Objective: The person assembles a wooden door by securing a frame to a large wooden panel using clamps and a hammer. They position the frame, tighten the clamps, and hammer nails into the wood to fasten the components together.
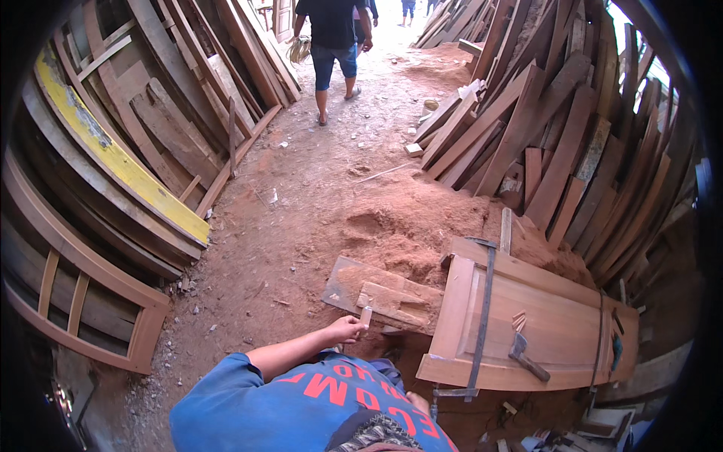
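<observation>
My left hand [346,330] is stretched forward, its fingers closed round a short pale stick-like piece [367,316] that points up. Under that piece lie rough boards [380,301] dusted with sawdust. My right hand [418,402] shows only in part beside my blue shirt, close to the screw end of a bar clamp [482,324]; its fingers are hidden. The clamp crosses a panelled wooden door [553,331] lying flat to the right. A hatchet [527,357] and several thin wooden wedges [519,321] rest on the door.
A second clamp [600,339] spans the door's far right end. Timber leans in stacks on the right [557,128] and left, where a yellow board [113,147] and a wooden frame [143,331] stand. A person [331,38] walks away along the dirt path [294,226].
</observation>
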Motion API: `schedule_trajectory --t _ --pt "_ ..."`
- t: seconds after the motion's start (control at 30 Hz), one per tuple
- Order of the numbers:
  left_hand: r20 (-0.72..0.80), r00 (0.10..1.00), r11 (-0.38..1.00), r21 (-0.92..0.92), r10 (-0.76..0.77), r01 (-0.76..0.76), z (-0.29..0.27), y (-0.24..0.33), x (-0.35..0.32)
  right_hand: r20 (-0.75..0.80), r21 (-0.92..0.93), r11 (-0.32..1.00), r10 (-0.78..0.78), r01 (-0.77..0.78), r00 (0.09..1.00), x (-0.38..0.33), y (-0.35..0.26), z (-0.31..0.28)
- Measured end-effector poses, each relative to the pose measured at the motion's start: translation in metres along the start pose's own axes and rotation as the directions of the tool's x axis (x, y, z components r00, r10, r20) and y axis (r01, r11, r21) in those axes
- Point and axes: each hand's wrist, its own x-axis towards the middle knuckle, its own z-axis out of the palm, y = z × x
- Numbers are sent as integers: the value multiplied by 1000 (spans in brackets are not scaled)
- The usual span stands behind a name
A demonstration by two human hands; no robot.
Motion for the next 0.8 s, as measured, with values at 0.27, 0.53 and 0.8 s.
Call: schedule_trajectory --t 0.27,0.53,0.8 --pt "334 938 994 -76 98 -76 36 62 -45 351 124 845 -527 519 774 -21 -202 82" --pt "382 914 982 -173 132 -70 32 79 -55 429 262 825 -564 501 705 1 -225 121" --pt "47 880 793 414 472 -447 -22 22 -15 368 -82 858 -448 508 815 79 -176 152"
